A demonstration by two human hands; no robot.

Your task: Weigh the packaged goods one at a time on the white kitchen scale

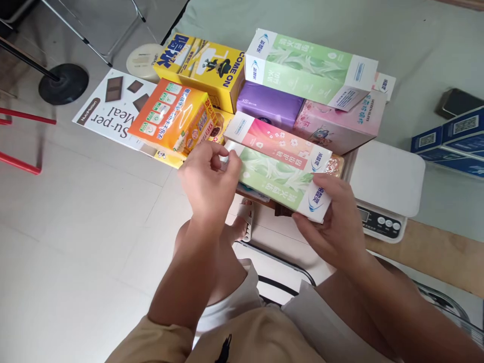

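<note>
Between my two hands is a green and white toothpaste box (pixel 274 176), tilted above the table's near edge. My left hand (pixel 212 174) pinches its left end, where a small white part shows between thumb and finger. Around its right end curl the thumb and fingers of my right hand (pixel 335 217). Just behind it lies a pink toothpaste box (pixel 283 140). Farther back, another green toothpaste box (pixel 308 68) rests on top of a pink carton (pixel 338 123). A purple pack (pixel 269 103) sits beside that carton.
Left on the table are an orange pack (pixel 172 116), a yellow carton (pixel 204 68), a white Su-per Meal package (pixel 109 108) and a round pale lid (pixel 145 60). To the right stand a kitchen scale (pixel 387 176) and blue boxes (pixel 454 141); a dark phone-like object (pixel 458 105) lies behind.
</note>
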